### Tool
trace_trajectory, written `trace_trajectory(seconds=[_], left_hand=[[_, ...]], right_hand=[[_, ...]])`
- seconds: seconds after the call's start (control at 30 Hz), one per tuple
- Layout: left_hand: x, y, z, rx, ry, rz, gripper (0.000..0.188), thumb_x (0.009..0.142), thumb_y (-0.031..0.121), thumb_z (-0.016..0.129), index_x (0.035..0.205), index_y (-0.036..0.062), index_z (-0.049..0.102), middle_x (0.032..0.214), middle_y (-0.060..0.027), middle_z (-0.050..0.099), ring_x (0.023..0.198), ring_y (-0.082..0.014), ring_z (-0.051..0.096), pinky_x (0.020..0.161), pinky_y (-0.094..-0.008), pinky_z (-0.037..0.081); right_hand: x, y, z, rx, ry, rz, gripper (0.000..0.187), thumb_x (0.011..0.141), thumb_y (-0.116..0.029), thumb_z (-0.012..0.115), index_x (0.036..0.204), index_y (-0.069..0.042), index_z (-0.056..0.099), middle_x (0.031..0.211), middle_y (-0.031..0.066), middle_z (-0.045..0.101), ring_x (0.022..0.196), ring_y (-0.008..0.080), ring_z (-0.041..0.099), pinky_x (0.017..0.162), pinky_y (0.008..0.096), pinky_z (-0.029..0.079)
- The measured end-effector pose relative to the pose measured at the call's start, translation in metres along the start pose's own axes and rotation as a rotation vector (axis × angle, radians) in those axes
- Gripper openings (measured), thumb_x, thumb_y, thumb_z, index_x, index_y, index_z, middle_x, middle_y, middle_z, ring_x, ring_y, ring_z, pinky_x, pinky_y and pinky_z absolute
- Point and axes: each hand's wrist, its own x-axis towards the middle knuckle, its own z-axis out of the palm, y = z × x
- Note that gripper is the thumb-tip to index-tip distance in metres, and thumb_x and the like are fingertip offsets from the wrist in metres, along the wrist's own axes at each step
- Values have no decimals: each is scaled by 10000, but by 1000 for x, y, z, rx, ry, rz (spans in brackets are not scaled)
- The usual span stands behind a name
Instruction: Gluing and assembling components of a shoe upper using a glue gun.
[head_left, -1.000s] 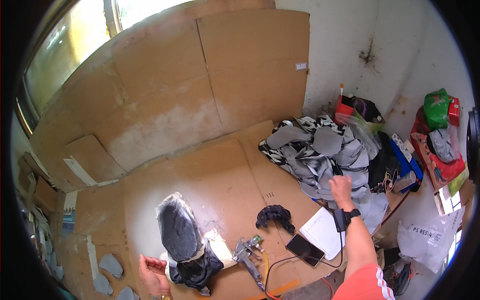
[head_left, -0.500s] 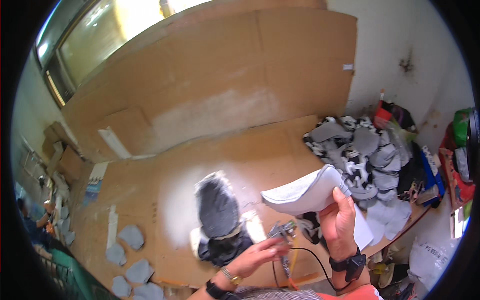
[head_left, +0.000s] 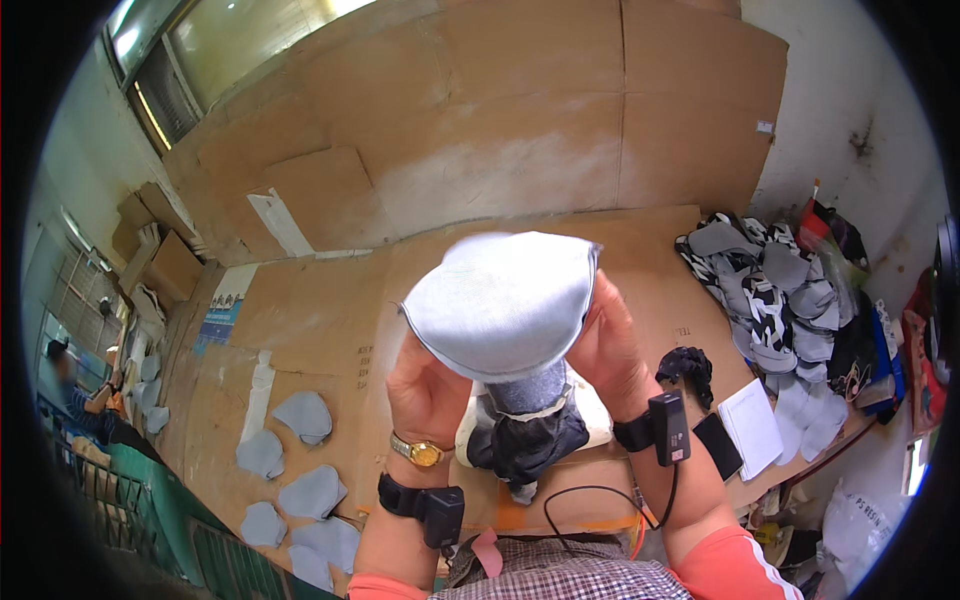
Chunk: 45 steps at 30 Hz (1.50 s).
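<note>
fingers of both hands clasp a grey piece; a white bag bears print.

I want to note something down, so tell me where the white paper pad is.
In the head view, the white paper pad lies at right, between the black phone and the flat grey pieces.

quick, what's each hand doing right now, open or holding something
Left hand: holding the grey fabric piece by its left side, fingers mostly hidden.
Right hand: holding the same piece by its right side, fingers mostly hidden.
</note>
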Motion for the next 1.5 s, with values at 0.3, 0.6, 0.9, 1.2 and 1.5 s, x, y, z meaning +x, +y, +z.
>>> trace_trajectory(seconds=[0.3, 0.6, 0.9, 1.2, 1.5], left_hand=[[-76, -86, -125, 5, 625, -341, 289, 903, 160, 484, 1182, 90, 514, 1165, -84, 574, 1032, -233, 553, 876, -418, 472], [-31, -45, -94, 17, 595, -393, 243, 946, 210, 443, 1105, 62, 552, 1032, -92, 622, 914, -247, 589, 827, -420, 497], [40, -1, -49, 242, 300, -31, 265, 906, 233, 527, 1138, 115, 575, 1092, -30, 639, 982, -174, 595, 852, -336, 458], [-60, -96, -125, 115, 635, -231, 260, 895, 145, 550, 1154, 131, 534, 1104, -17, 606, 1000, -193, 586, 866, -398, 474], [-63, -106, -121, 207, 810, -275, 263, 889, 155, 559, 1149, 127, 526, 993, -3, 609, 910, -165, 600, 761, -387, 494]], right_hand=[[-110, 63, -110, -197, 602, 372, 402, 926, -286, 547, 1270, -103, 448, 1115, 40, 593, 975, 189, 601, 828, 394, 507], [-43, 40, -74, -344, 527, 345, 337, 941, -264, 536, 1229, -96, 484, 1062, 23, 602, 880, 134, 613, 684, 287, 514], [45, 11, -48, -304, 226, 138, 477, 917, -279, 587, 1309, -68, 415, 1129, 43, 577, 908, 147, 591, 698, 287, 483], [-84, 41, -135, -328, 597, 373, 626, 880, -220, 644, 1382, -89, 295, 1086, 103, 606, 874, 199, 630, 741, 385, 518], [-83, 44, -151, -367, 614, 395, 615, 855, -124, 657, 1369, -82, 321, 840, 52, 643, 752, 174, 628, 677, 360, 528]])
